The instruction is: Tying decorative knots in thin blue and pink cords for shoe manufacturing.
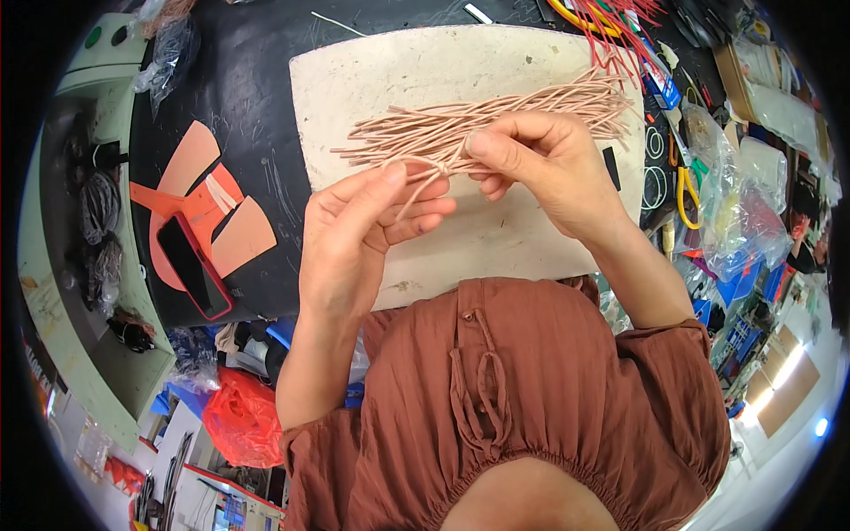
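Note:
Between my two hands is a thin beige-pink cord (442, 167), bent into a small loop or knot at the middle. My left hand (359, 212) pinches it between thumb and fingers, and a short end hangs below the fingertips. From the other side my right hand (540, 164) grips the cord with thumb against bent forefinger. Just beyond both hands lies a loose bundle of similar cords (496, 113), spread sideways on a pale board (487, 243). My right hand covers part of the bundle.
To the left, an orange hand fan (199, 199) lies partly under a phone in a red case (195, 265). Red cords (624, 22) sit at the far right corner. Yellow-handled scissors (688, 196) and clear plastic bags (739, 195) lie right of the board.

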The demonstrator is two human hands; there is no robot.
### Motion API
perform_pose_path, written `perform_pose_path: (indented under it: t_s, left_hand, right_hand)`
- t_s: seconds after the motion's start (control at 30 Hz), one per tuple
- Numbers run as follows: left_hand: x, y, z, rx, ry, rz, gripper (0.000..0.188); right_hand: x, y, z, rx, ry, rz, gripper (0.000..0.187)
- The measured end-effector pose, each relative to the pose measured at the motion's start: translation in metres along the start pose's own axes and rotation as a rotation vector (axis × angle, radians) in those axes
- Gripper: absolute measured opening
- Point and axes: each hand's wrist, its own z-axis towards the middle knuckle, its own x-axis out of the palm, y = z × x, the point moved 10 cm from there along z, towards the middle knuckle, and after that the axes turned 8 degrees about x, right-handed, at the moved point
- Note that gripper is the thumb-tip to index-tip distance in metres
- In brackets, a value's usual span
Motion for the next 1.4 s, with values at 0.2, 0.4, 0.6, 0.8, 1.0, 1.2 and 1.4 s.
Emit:
perform_pose_path:
  t_s: [0.2, 0.4, 0.6, 0.8, 1.0, 1.2, 1.4]
  left_hand:
    - [-0.005, -0.002, -0.001, 0.114, -0.050, 0.123, 0.016]
    - [-0.003, -0.002, -0.001, 0.200, -0.098, 0.144, 0.012]
    - [-0.005, 0.003, -0.003, 0.228, -0.158, 0.084, 0.010]
    - [0.000, -0.007, -0.003, 0.225, -0.116, 0.181, 0.014]
    - [-0.012, -0.003, -0.002, 0.161, -0.124, 0.218, 0.018]
    - [0.001, 0.003, 0.003, -0.034, -0.035, 0.075, 0.020]
    - [0.008, -0.004, 0.006, 0.163, 0.190, 0.476, 0.015]
  right_hand:
    - [0.007, -0.010, -0.001, 0.115, 0.062, 0.183, 0.019]
    - [0.021, 0.003, -0.005, -0.073, 0.037, 0.052, 0.010]
    - [0.019, 0.004, -0.005, -0.103, -0.013, 0.009, 0.008]
    - [0.020, -0.008, 0.000, 0.025, 0.084, 0.048, 0.015]
    - [0.013, -0.016, 0.000, 0.237, 0.237, 0.351, 0.034]
    - [0.002, -0.013, 0.001, 0.085, 0.075, 0.048, 0.024]
    - [0.014, -0.012, 0.001, 0.035, 0.121, 0.046, 0.020]
